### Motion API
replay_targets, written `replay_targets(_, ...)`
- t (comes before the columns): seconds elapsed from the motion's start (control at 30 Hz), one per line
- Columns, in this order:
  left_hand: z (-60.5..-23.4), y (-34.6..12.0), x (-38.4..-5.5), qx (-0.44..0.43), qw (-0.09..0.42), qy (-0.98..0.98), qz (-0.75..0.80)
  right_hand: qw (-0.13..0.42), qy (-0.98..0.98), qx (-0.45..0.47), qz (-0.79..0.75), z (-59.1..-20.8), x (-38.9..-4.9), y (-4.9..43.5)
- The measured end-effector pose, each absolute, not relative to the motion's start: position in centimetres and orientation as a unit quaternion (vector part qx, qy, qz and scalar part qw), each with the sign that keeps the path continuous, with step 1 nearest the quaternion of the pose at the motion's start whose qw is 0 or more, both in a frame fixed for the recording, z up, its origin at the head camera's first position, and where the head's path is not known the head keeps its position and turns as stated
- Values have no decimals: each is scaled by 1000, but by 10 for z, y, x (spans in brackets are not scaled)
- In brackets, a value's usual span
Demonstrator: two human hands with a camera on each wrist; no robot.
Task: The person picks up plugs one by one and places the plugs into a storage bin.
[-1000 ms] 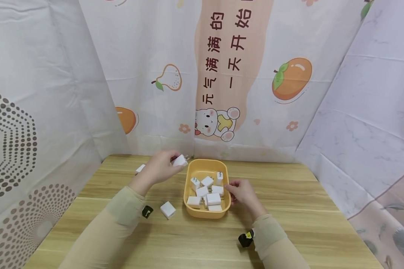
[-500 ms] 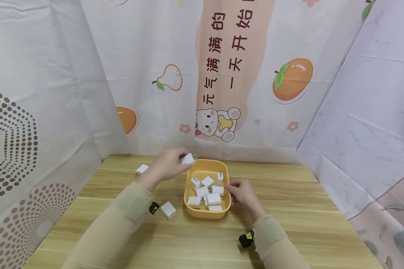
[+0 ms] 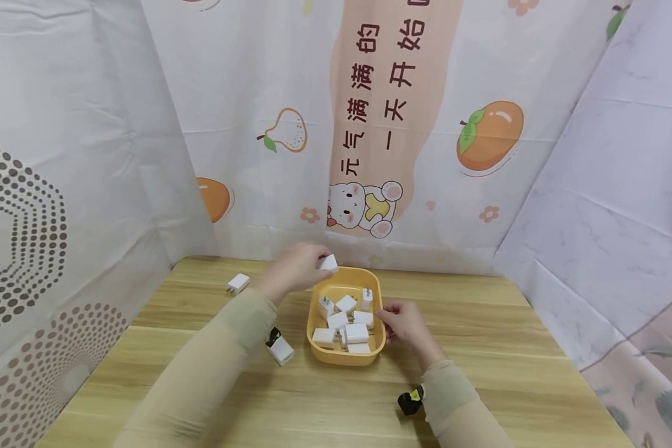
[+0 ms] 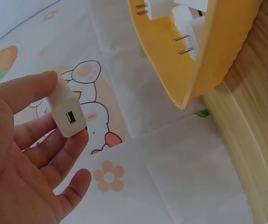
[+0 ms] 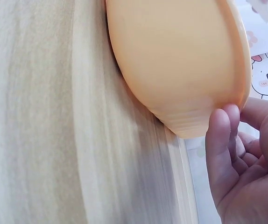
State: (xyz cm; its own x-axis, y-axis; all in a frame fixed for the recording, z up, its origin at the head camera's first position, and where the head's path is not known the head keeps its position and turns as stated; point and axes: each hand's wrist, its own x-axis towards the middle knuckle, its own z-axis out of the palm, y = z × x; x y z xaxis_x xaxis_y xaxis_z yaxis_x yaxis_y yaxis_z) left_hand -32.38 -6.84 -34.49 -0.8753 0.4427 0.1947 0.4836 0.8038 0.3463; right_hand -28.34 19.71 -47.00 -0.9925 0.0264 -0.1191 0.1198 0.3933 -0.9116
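My left hand (image 3: 297, 269) pinches a white USB charger (image 3: 328, 264) above the far left corner of a yellow plastic basket (image 3: 344, 358). In the left wrist view, the charger (image 4: 68, 114) sits between thumb and fingertips, its USB port facing the camera. Several white chargers (image 3: 356, 333) lie jumbled inside the basket, some with prongs showing. My right hand (image 3: 404, 322) grips the basket's right rim. Seen from the right wrist, that hand (image 5: 246, 172) has its fingertips against the basket's outer wall (image 5: 180, 60), while the thumb goes over the rim.
Two loose white chargers lie left of the basket: one charger (image 3: 238, 284) near the back, another charger (image 3: 282, 351) closer to the front, partly behind the left wrist's black camera (image 3: 274, 336). A printed curtain (image 3: 257, 186) hangs behind the wooden table (image 3: 481, 348).
My left hand has moved right with the charger, from beside the basket to over its far left corner. The right hand stays at the rim.
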Motion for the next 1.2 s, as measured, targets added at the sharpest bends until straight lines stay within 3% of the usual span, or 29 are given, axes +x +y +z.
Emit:
replay_targets(0.87, -387, -18, -344, -245, -17, -969, -27, 55, 822, 49, -565, -472, -284, 200)
replay_targets(1.2, -400, -16, -340, -259, -17, -966, -9, 56, 819, 50, -569, -471, -284, 199)
